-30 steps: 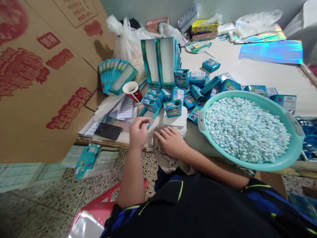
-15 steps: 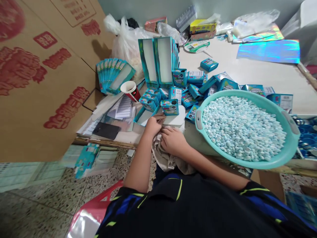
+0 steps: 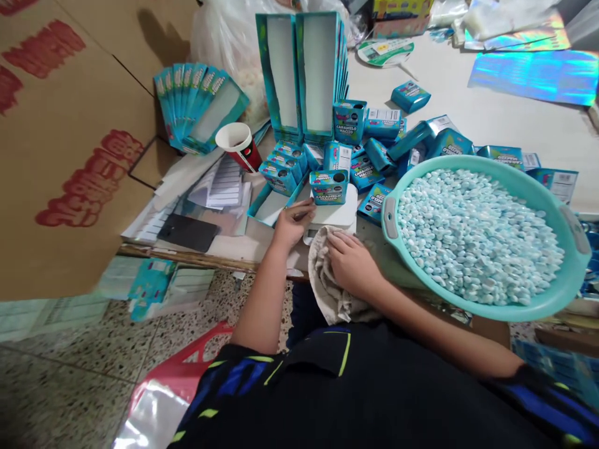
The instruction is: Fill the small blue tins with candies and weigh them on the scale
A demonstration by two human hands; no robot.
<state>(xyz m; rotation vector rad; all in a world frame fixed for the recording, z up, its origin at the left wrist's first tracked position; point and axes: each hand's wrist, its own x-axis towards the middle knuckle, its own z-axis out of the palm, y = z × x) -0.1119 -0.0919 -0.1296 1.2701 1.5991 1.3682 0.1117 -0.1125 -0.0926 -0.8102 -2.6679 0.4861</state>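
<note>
My left hand (image 3: 292, 223) reaches to the lower left corner of a small blue candy box (image 3: 328, 187), fingers stretched out and close together. The box stands upright on a white round-cornered platform (image 3: 345, 215). Whether my fingertips touch the box or only the platform, I cannot tell. My right hand (image 3: 352, 260) is closed over a crumpled beige cloth (image 3: 320, 274) at the table's front edge, below the platform. Left of the platform lies an open blue display tray (image 3: 267, 209) with several small candy boxes (image 3: 281, 171) standing in its far part.
A turquoise basin (image 3: 392, 240) full of pale blue candies stands on the right. Behind are loose candy boxes (image 3: 412, 149) and upright display trays (image 3: 299, 75). On the left are a paper cup (image 3: 236, 144), a dark phone-like slab (image 3: 187, 232) and a large carton (image 3: 70, 156).
My left hand has shifted up toward the candy box on the platform. My right hand has moved apart from it, to the right, with the cloth. The view has come closer.
</note>
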